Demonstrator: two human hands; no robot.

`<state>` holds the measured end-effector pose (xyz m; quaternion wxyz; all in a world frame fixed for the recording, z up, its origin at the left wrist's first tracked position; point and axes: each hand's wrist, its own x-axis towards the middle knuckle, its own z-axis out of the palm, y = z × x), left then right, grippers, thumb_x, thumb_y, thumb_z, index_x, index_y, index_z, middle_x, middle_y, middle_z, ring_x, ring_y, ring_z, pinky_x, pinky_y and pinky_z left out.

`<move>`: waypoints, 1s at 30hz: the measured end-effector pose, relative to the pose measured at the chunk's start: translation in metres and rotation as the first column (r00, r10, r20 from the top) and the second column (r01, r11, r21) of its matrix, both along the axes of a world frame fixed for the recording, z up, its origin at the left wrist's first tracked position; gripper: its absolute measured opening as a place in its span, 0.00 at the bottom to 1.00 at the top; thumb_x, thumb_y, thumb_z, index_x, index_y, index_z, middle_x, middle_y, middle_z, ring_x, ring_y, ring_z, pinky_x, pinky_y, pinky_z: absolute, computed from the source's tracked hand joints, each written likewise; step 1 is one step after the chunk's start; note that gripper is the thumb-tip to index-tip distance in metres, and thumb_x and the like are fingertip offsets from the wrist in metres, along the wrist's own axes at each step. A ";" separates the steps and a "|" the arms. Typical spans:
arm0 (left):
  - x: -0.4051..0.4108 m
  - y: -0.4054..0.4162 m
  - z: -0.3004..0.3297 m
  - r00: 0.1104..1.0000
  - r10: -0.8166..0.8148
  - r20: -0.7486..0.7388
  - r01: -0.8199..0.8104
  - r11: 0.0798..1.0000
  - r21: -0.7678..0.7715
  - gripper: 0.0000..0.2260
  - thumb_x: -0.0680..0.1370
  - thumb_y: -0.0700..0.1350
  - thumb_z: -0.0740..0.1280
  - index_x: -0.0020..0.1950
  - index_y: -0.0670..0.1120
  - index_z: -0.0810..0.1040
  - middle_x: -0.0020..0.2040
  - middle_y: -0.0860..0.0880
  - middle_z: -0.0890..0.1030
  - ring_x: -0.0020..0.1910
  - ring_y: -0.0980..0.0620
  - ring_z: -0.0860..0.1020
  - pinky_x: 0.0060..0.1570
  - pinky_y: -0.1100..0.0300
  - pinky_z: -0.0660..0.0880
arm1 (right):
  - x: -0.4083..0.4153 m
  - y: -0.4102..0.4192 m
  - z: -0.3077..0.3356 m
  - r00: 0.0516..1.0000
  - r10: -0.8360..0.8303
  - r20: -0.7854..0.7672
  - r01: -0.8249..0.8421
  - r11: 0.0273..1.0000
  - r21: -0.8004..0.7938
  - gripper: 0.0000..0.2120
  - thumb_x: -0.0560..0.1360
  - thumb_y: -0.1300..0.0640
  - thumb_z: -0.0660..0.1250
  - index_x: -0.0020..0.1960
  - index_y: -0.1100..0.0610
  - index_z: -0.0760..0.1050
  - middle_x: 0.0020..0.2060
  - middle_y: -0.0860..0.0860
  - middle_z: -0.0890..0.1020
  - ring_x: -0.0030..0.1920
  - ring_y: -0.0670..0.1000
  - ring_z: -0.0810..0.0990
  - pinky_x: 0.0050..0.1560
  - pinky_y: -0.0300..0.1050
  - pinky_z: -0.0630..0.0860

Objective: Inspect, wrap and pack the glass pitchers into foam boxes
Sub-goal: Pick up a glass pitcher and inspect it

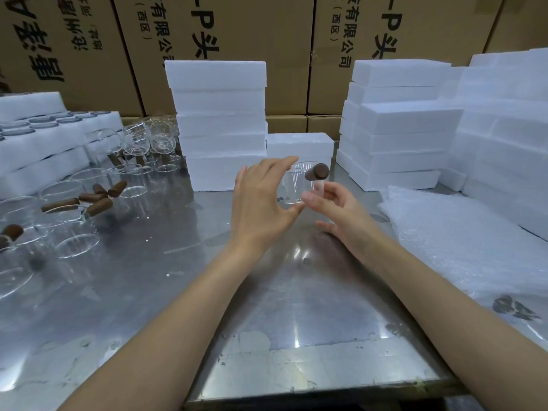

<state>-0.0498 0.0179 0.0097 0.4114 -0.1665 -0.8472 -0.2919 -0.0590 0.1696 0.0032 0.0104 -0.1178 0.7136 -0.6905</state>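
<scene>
Shiny steel table (pixel 166 292) before a wall of printed brown cardboard cartons (pixel 243 28).

Printing shows only on the brown cardboard cartons (pixel 237 31) stacked behind the foam boxes. In black, running vertically, they carry "有限公司" with "(西区)" beside it in smaller type, and larger characters "-P头". The leftmost carton (pixel 59 40) bears tilted black characters, cut off and not legible.
</scene>
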 end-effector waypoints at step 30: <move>-0.014 -0.008 -0.003 0.775 -0.553 0.306 0.126 0.610 0.782 0.20 0.72 0.44 0.74 0.62 0.47 0.74 0.57 0.50 0.81 0.54 0.59 0.79 0.43 0.75 0.73 | -0.006 0.011 0.008 0.981 -0.183 0.066 0.192 0.964 -0.182 0.13 0.75 0.46 0.67 0.56 0.51 0.77 0.42 0.45 0.81 0.44 0.44 0.80 0.45 0.40 0.75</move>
